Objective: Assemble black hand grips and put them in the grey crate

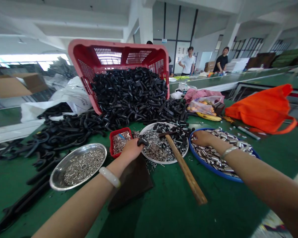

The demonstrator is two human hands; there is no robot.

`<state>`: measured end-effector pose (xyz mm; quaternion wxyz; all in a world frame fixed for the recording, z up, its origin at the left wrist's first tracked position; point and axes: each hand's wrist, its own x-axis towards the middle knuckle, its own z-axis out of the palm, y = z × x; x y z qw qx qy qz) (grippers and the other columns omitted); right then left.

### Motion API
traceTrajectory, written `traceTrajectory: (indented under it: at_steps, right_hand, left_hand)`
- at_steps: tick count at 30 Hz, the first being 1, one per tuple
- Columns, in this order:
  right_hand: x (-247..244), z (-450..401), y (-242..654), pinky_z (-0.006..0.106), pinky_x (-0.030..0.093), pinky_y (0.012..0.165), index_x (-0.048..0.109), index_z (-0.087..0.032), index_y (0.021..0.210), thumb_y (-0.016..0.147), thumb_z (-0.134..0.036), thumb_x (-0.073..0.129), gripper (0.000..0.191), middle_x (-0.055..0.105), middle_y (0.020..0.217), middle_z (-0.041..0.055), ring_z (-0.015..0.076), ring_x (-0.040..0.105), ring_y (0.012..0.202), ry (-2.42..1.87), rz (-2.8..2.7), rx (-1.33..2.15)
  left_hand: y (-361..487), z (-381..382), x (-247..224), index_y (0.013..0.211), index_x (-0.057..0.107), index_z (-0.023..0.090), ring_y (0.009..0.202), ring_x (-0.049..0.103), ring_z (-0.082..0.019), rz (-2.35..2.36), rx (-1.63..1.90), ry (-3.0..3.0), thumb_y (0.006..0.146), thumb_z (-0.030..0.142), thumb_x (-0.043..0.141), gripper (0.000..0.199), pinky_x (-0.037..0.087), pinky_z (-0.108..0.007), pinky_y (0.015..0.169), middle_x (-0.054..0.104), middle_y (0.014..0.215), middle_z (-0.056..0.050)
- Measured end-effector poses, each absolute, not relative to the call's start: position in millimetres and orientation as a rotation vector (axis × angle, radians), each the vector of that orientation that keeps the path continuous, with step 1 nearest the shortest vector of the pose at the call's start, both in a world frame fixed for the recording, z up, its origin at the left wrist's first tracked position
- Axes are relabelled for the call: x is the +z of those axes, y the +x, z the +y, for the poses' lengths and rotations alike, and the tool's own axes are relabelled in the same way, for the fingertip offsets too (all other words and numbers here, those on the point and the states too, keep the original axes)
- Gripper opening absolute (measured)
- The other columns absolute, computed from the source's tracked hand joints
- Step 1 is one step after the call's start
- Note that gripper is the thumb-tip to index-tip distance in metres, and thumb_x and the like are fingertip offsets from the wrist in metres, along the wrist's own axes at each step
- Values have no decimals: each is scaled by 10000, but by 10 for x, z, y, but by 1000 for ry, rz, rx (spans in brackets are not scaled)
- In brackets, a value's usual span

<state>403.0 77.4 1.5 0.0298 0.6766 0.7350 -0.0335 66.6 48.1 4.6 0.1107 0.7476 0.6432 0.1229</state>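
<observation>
My left hand (131, 149) is closed round a small black plastic handle piece (142, 141), which pokes out past the fingertips above a dark flat block (134, 185). My right hand (201, 138) reaches down into a blue tray (197, 158) of shiny metal cylinders (215, 155); its fingertips are hidden, so their grip does not show. Between the hands, a white plate (165, 162) bears screws, rings and black-headed parts. A hammer with a wooden handle (186, 170) lies across that plate. A red box (111, 142) of small metal pins stands just behind my left hand.
A tipped red crate (119, 46) spills black plastic parts (131, 96) over the green table. An oval metal dish (56, 180) of small metal pieces sits left. An orange bag (263, 107) and bananas (208, 116) lie right. Two people stand at a far table.
</observation>
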Motion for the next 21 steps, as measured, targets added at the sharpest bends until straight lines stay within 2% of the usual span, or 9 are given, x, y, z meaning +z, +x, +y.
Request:
traceTrajectory:
  at_steps: [3, 5, 6, 9, 10, 12, 16, 19, 21]
  right_hand:
    - [68, 699, 4058, 294, 454, 636, 623, -127, 848, 682, -290, 554, 242, 654, 817, 119, 226, 599, 746, 2223, 2285, -118]
    - [116, 561, 4067, 260, 450, 545, 596, -146, 880, 721, -343, 533, 261, 636, 774, 88, 188, 589, 679, 2480, 2388, -360]
    - [142, 467, 4060, 238, 436, 490, 582, -159, 892, 729, -370, 534, 270, 621, 761, 69, 167, 582, 643, 2649, 2449, -656]
    - [215, 127, 3977, 174, 353, 352, 563, -197, 897, 672, -383, 631, 300, 572, 742, 15, 112, 555, 543, 2849, 2322, -2073]
    - [232, 9, 3931, 158, 328, 327, 564, -207, 906, 650, -360, 664, 315, 558, 727, 0, 97, 545, 517, 2770, 2201, -2411]
    - [247, -203, 3819, 142, 315, 303, 567, -218, 936, 635, -306, 695, 339, 542, 690, -14, 88, 542, 494, 2618, 2009, -2788]
    - [212, -443, 3563, 128, 412, 364, 576, -212, 947, 652, -249, 694, 320, 593, 858, 26, 132, 625, 682, 2398, 1914, -3028]
    - [187, -464, 3379, 135, 489, 483, 578, -205, 926, 629, -215, 712, 326, 602, 963, 34, 185, 612, 907, 2294, 1979, -3081]
    - [199, -440, 3269, 147, 507, 531, 572, -202, 929, 621, -217, 717, 341, 620, 931, 32, 189, 604, 938, 2254, 2024, -3098]
  left_hand:
    - [715, 568, 52, 806, 636, 197, 774, 617, -217, 1781, 201, 2285, 712, 348, 517, 214, 426, -265, 625, 670, 834, -79]
    - [760, 589, 21, 828, 640, 207, 791, 616, -206, 1757, 143, 2329, 701, 356, 528, 225, 429, -252, 636, 669, 856, -67]
    - [780, 597, 6, 846, 640, 211, 799, 615, -201, 1782, 127, 2331, 710, 355, 516, 234, 430, -249, 643, 667, 871, -64]
    - [808, 634, -10, 893, 637, 199, 810, 614, -193, 1888, 83, 2289, 761, 334, 446, 269, 434, -248, 662, 662, 897, -77]
    - [806, 651, -2, 895, 638, 190, 805, 615, -193, 1906, 63, 2278, 771, 326, 430, 278, 434, -249, 663, 663, 888, -84]
    - [792, 687, 29, 862, 647, 175, 771, 617, -195, 1894, 14, 2278, 770, 324, 431, 278, 436, -251, 650, 668, 830, -92]
    - [762, 719, 101, 758, 656, 177, 684, 613, -188, 1761, -92, 2334, 675, 319, 559, 191, 433, -239, 607, 667, 729, -67]
    - [774, 691, 102, 806, 649, 184, 747, 609, -197, 1700, -98, 2401, 623, 292, 615, 216, 431, -241, 642, 666, 822, -68]
    - [810, 652, 68, 880, 634, 193, 796, 604, -198, 1698, -69, 2427, 649, 295, 594, 256, 429, -244, 665, 656, 895, -68]
